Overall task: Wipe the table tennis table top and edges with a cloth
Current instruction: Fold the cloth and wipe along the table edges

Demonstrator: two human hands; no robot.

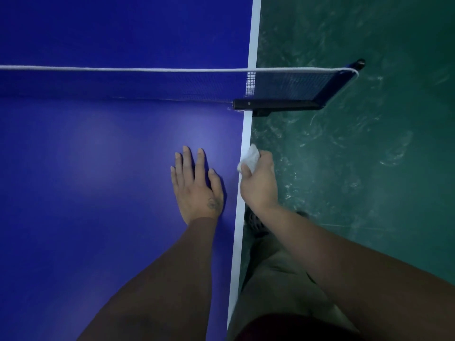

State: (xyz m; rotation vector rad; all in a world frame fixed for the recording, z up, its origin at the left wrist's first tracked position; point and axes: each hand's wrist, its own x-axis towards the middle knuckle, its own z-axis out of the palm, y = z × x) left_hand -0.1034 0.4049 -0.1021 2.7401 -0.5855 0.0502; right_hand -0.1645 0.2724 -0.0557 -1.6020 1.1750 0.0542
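The right hand [258, 183] grips the cloth [250, 159] against the table [98, 168] edge; the left hand [197, 185] lies flat, fingers spread. The net [283, 83] and its clamp [278, 104] stand ahead.

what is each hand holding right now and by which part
The right hand grips a bunched white cloth by its near end, at the table edge. The left hand holds nothing, resting flat.

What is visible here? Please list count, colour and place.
blue table tennis table top: one, blue with white edge line, left.
dark mesh net with white top cord: one, dark blue, across the table.
black net clamp: one, black, at the table's right edge.
crumpled white cloth: one, white, at the table's right edge.
green floor: one, green, right of the table.
hands: two, left hand flat on the table top, right hand gripping the cloth.
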